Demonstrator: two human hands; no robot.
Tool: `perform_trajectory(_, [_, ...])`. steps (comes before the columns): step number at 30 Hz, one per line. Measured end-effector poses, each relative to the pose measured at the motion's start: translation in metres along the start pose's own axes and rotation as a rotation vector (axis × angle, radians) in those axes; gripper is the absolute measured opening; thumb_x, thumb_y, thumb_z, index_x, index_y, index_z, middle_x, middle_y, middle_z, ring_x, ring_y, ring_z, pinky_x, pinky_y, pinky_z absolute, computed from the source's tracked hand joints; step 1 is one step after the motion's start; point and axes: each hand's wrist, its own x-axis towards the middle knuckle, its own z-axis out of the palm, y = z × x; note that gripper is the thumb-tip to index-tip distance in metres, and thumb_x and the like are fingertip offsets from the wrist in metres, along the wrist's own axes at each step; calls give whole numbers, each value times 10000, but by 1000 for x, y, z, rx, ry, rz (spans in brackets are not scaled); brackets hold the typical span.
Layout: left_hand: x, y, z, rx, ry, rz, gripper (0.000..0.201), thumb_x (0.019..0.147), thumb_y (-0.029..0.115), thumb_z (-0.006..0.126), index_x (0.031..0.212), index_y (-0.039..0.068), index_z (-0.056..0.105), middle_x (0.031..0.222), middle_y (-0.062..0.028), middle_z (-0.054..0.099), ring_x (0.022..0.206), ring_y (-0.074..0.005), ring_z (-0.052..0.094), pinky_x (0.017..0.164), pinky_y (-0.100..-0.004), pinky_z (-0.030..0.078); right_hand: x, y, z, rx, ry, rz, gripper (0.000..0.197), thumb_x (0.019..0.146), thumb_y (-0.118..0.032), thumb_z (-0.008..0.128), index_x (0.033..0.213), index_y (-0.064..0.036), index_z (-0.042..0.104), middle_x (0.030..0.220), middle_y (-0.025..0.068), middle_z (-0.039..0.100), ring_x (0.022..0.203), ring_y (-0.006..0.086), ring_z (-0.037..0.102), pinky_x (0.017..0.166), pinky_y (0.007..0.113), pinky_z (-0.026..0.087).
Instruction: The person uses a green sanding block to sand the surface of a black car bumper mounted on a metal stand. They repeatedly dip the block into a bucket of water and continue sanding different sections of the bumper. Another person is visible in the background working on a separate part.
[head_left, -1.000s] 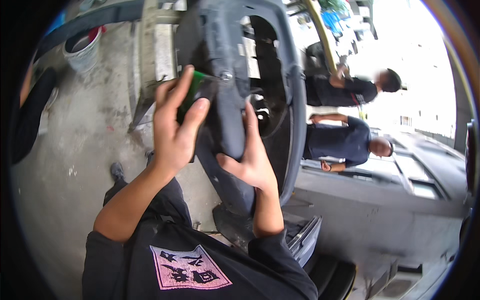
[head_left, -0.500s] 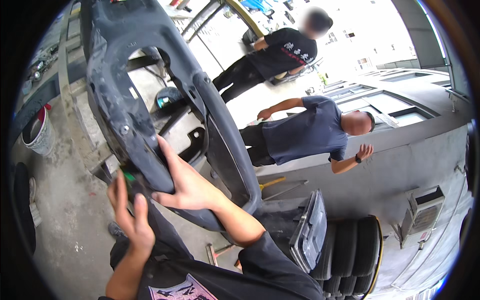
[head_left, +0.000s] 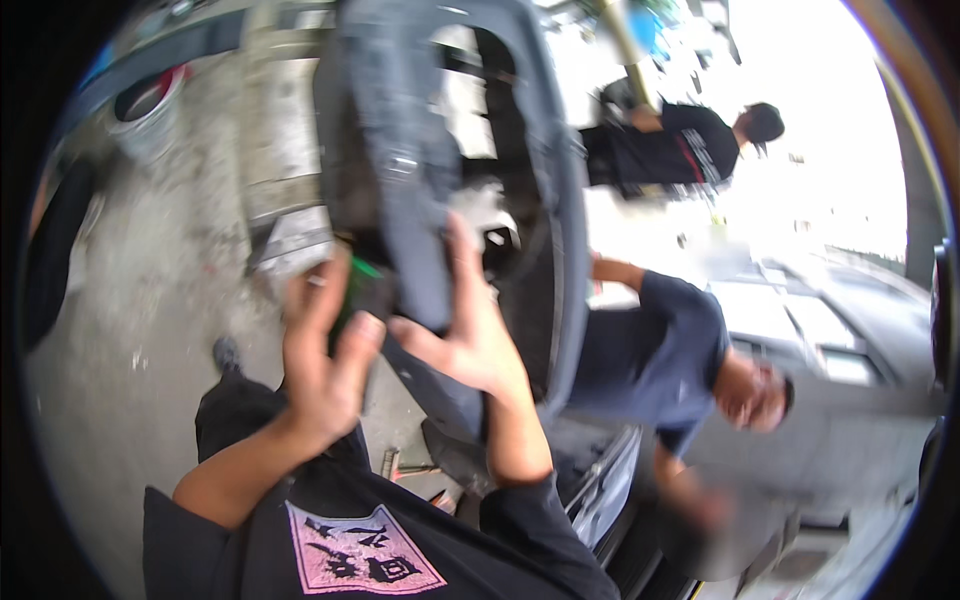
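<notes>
A large dark grey moulded panel (head_left: 400, 180), like a vehicle body part with a big cut-out, stands in front of me, blurred by motion. My right hand (head_left: 475, 345) grips its near end, the thumb on one side and the fingers along the other. To the left, my left hand (head_left: 328, 375) has thumb and fingers around a small dark block with a green edge (head_left: 372, 290). That block is against or very near the panel's left side; the exact contact is unclear.
A bucket (head_left: 148, 118) stands on the concrete floor at the far left, beside a long beam or rack (head_left: 275, 130). A person in a dark blue shirt (head_left: 650, 345) stands to the right, another in black (head_left: 690, 145) farther off. A brush (head_left: 392, 465) lies near my feet.
My view has swung, so the panel and both hands appear farther right and more upright. My right hand stays on the panel. The person in blue appears nearer, an arm lowered.
</notes>
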Motion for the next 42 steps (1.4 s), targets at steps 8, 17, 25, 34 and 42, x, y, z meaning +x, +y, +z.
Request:
perform_trajectory(8, [-4, 2, -2, -44, 38, 4, 623, 933, 253, 691, 1476, 19, 495, 1265, -237, 505, 1193, -385, 515, 1034, -424, 408, -8, -3, 6, 137, 57, 137, 1074, 729, -65, 736, 1604, 22, 119, 1513, 191, 405, 1381, 268, 431, 1153, 362, 326])
perform_trajectory(17, [1, -10, 1, -2, 58, 51, 614, 923, 250, 692, 1472, 42, 512, 1264, -249, 513, 1192, -411, 522, 1056, -442, 410, -4, 2, 3, 130, 59, 137, 1091, 724, -111, 746, 1608, 20, 119, 1544, 194, 373, 1407, 277, 397, 1170, 366, 292])
perform_trajectory(25, [15, -5, 0, -112, 90, -34, 620, 922, 273, 698, 1459, 24, 515, 1221, -251, 502, 1148, -395, 524, 987, -442, 438, -2, 1, 8, 210, 62, 135, 1067, 725, -85, 727, 1604, 24, 131, 1525, 195, 394, 1386, 281, 421, 1154, 356, 314])
perform_trajectory(34, [15, 2, -2, -115, 76, -28, 631, 936, 315, 690, 1470, 34, 506, 1256, -245, 501, 1194, -401, 516, 1008, -448, 439, -6, 6, 7, 199, 62, 155, 1067, 738, -94, 738, 1609, 11, 130, 1518, 180, 400, 1381, 265, 424, 1158, 361, 315])
perform_trajectory(42, [5, -12, 10, -15, 80, 19, 649, 950, 338, 675, 1479, 16, 482, 1271, -269, 488, 1179, -424, 525, 1033, -436, 424, 1, 5, 5, 236, 47, 133, 1061, 738, -92, 716, 1595, 46, 104, 1518, 209, 386, 1385, 275, 408, 1159, 369, 303])
